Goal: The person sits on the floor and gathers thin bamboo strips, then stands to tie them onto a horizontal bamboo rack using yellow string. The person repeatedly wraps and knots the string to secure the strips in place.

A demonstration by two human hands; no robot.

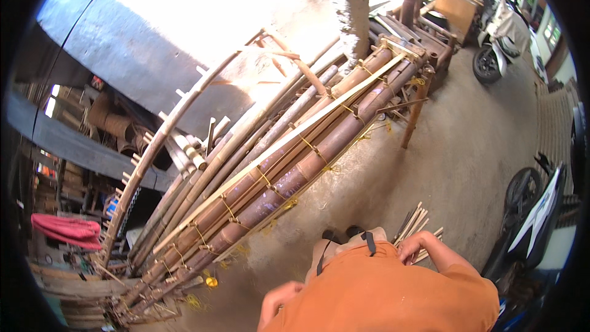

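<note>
My right hand (410,248) is at my waist beside the hem of my orange shirt (381,283), with its fingers curled. A bundle of thin split sticks (412,222) shows just past it; whether the hand grips them is hidden. My left hand (284,294) hangs low at my other side, partly covered by the shirt, so its fingers do not show clearly. In front of me stretches a long bamboo rack (301,171), its poles bound at intervals with yellow ties. A pale flat strip (270,160) lies lengthwise along it.
Behind the rack lean several bamboo poles (236,141) and a curved wooden frame with pegs (161,138). A red cloth (66,231) hangs at the left. Motorbikes stand on the right, one near (533,215) and one farther off (501,40). Concrete floor (458,147) lies between.
</note>
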